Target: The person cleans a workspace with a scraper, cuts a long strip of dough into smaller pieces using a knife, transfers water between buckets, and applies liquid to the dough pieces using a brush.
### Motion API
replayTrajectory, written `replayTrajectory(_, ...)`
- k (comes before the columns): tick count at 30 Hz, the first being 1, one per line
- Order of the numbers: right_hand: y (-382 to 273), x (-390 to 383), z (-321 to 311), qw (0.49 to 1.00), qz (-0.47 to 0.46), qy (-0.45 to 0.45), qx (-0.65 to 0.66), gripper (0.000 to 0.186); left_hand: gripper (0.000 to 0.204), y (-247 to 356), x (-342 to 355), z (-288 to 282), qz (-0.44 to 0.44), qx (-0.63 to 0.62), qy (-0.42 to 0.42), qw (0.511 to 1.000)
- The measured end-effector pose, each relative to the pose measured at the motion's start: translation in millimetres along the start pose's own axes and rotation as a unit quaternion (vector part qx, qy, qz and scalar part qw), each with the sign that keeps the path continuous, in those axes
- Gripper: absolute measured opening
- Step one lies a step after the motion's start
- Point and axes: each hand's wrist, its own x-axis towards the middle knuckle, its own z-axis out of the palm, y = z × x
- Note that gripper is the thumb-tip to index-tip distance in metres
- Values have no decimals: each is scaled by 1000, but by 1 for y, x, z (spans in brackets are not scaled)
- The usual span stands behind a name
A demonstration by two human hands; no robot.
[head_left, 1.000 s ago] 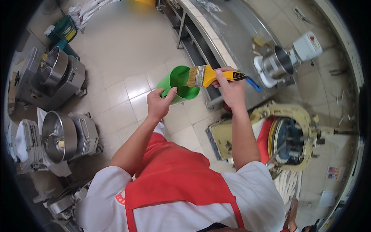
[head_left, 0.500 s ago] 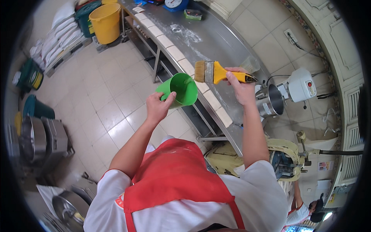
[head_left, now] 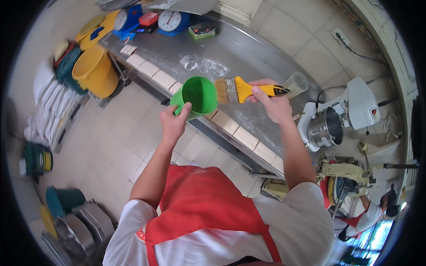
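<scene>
My left hand (head_left: pixel 174 123) is closed round the handle of a green plastic jug (head_left: pixel 195 97), whose open mouth tilts toward me; what it holds inside is too dark to tell. In my right hand (head_left: pixel 276 103) is a wide paintbrush (head_left: pixel 242 90) with a yellow handle, its bristles pointing left at the jug's rim. The bristle tips look very near that rim; I cannot tell whether they touch. Both things are held up over the front edge of a steel worktable (head_left: pixel 164 55) dusted with white powder.
Along the table's back stand blue dial scales (head_left: pixel 172 21), a small green box (head_left: pixel 202 31) and a translucent cup (head_left: pixel 296 84). A white stand mixer (head_left: pixel 361 104) is at the right. Yellow bucket (head_left: pixel 95 71) and stacked white sacks (head_left: pixel 49 106) are at the left. Another person (head_left: pixel 366 215) works at far right.
My view has turned, so the table and scales show more fully. The brush and the jug have come closer together, bristles now beside the rim. Both grips stay the same.
</scene>
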Motion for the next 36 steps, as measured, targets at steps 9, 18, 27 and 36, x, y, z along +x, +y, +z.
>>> replayTrajectory(9,45,103,57,967,27,254,12,22,46,-53,110,45,156,-52,-158,974)
replayTrajectory(18,-35,46,63,944,59,294,-136,19,39,-23,162,75,-48,-152,-275,948)
replayTrajectory(27,7,-29,62,921,123,360,-88,18,37,-48,198,121,-116,-211,-265,934)
replayTrajectory(36,269,-105,48,767,251,590,22,30,29,-72,220,88,-139,-202,-214,946)
